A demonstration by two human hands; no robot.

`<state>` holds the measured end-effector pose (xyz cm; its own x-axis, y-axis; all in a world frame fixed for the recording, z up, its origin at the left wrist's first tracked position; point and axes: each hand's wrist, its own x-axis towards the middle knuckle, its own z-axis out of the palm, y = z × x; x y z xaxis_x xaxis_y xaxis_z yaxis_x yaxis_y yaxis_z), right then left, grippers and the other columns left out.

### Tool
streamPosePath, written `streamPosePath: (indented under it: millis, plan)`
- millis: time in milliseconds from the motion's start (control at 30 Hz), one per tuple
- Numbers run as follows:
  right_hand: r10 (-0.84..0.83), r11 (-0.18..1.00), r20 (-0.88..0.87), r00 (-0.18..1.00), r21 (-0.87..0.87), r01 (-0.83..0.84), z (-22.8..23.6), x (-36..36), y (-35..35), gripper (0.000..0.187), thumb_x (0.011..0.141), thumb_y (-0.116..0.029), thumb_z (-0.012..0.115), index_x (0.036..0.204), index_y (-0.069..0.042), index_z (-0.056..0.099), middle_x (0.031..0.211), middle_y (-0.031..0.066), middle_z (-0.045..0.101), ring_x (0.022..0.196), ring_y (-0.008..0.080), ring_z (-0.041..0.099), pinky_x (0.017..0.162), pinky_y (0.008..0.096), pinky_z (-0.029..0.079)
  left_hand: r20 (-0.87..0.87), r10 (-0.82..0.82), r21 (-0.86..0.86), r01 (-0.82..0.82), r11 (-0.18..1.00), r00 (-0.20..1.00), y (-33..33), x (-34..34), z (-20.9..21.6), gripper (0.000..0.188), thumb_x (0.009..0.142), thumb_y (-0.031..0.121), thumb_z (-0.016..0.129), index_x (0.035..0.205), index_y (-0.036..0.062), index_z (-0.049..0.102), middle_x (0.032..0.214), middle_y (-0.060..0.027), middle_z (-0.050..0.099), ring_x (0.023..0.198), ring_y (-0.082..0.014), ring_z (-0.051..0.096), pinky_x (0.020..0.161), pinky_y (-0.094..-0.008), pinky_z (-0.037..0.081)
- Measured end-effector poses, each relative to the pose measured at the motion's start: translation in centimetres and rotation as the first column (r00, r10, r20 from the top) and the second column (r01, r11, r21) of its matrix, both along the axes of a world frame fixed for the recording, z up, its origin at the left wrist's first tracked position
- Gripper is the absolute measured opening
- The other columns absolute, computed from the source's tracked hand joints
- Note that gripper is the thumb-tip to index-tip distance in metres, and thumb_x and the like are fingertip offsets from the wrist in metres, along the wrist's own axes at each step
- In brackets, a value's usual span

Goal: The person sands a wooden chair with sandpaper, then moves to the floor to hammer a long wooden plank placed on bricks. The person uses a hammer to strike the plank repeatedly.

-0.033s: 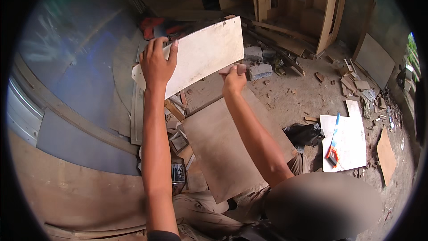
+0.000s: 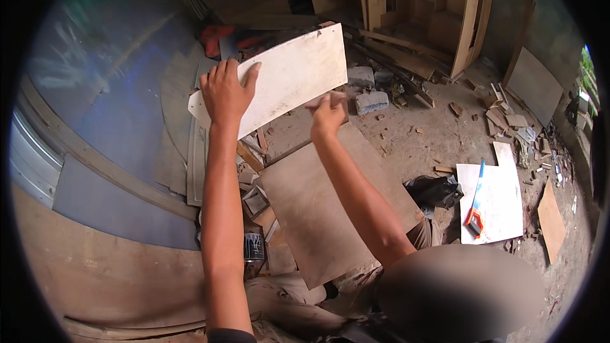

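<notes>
My left hand grips a white rectangular board, fingers behind its upper edge and thumb on the white face. The board stands on edge, tilted, rising to the right. Its far left end shows past my wrist. My right hand is closed around a brown flat piece that looks like folded sandpaper, blurred by motion, at the board's lower edge. Below my right forearm lies a larger brown board.
Grey blocks lie right of the white board. A handsaw with an orange-and-black handle rests on a white sheet at right. A paint can stands beside my left forearm. Wood scraps litter the floor, and wooden frames stand behind.
My right hand has shifted slightly left along the board's lower edge with the brown piece. My left hand sits a little lower; the board has barely moved.
</notes>
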<state>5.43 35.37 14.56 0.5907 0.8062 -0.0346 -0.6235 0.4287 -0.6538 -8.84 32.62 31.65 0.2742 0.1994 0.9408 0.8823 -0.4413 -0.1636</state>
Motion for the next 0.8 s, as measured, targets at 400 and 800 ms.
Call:
streamPosePath:
  millis: [400, 800]
  plan:
    - [0.202, 0.971, 0.382, 0.902, 0.042, -0.236, 1.6, -1.3, -0.1, 0.023, 0.087, 0.011, 0.039, 0.108, 0.006, 0.047, 0.094, 0.0192, 0.062, 0.068, 0.0231, 0.065, 0.062, 0.0345, 0.055, 0.003, 0.181, -0.026, -0.181, 0.983, 0.984, 1.5, 1.3, -0.8, 0.049, 0.083, 0.055, 0.064, 0.074, 0.0073, 0.064, 0.074, -0.0069, 0.064, 0.076, -0.026, 0.061, 0.071, -0.04, 0.039]
    - [-0.164, 0.979, 0.479, 0.863, -0.029, 0.203, 1.2, 0.7, 2.2, 0.032, 0.084, 0.004, 0.044, 0.112, 0.015, 0.053, 0.102, 0.0319, 0.064, 0.103, 0.0418, 0.063, 0.087, 0.0389, 0.049, 0.031, 0.139, -0.044, -0.137, 0.99, 0.99, 1.7, 1.5, -0.7, 0.049, 0.082, 0.056, 0.065, 0.074, 0.0082, 0.063, 0.074, -0.0057, 0.062, 0.074, -0.0256, 0.059, 0.07, -0.0394, 0.038]
